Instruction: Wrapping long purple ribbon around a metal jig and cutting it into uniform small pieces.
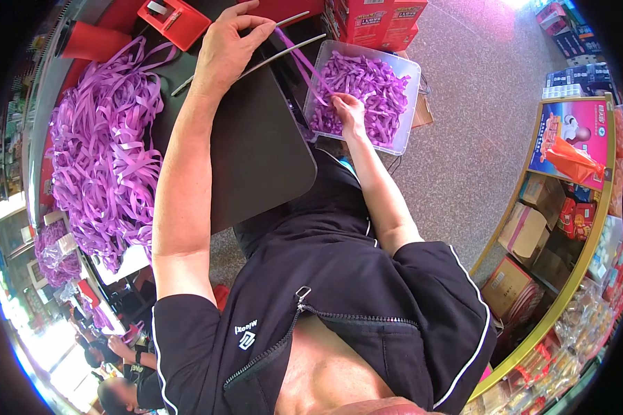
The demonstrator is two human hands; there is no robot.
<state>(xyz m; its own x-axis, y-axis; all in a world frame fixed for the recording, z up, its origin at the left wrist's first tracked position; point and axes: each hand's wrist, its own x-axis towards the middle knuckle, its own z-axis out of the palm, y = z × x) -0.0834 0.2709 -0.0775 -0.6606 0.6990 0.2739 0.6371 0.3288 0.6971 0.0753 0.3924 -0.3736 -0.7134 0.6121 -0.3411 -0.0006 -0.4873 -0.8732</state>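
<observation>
My left hand is over the dark table, its thumb and forefinger pinched on one end of a purple ribbon. Two thin grey rods lie slanting by that hand, one of them partly hidden under it. The ribbon runs down and right toward my right hand, whose fingers are closed on its lower part. That hand is over a clear plastic tub full of short purple ribbon pieces. A large tangled heap of long purple ribbons lies left of my left forearm.
A red device and a red cylinder stand at the far left of the table. Red cartons are behind the tub. To the right, a wood-framed shelf holds boxes. Another person is at lower left.
</observation>
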